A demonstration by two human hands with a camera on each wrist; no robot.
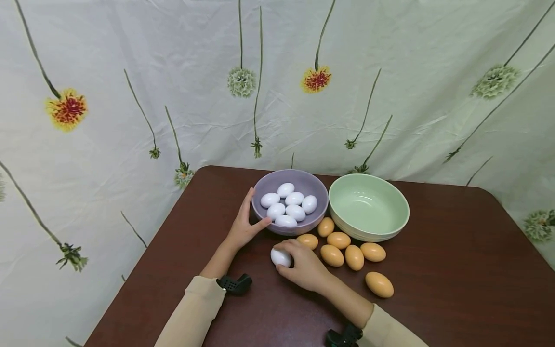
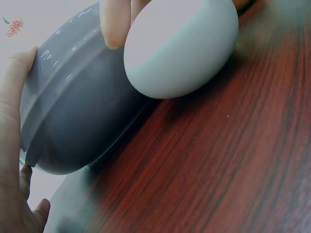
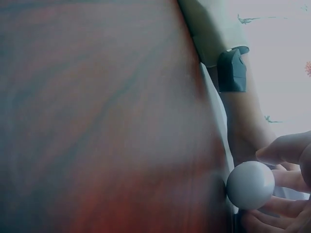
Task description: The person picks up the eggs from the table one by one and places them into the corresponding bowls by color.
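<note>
In the head view, my right hand (image 1: 306, 266) pinches a white egg (image 1: 280, 257) between thumb and fingers, low over the table just in front of the purple bowl (image 1: 321, 212). That egg (image 2: 182, 46) looms large in the left wrist view, with a fingertip at its side; the right wrist view shows the egg (image 3: 250, 185) against the fingers. My left hand (image 1: 244, 231) rests on the purple bowl's left side, fingers extended along the wall and thumb at the front rim. Several white eggs (image 1: 295, 213) lie inside this bowl.
A light green bowl (image 1: 368, 207) stands right beside the purple one, with no eggs visible in it. Several brown eggs (image 1: 332, 255) lie loose on the dark wooden table (image 1: 455, 270) before the bowls. Behind the table hangs a flowered cloth (image 1: 195, 72).
</note>
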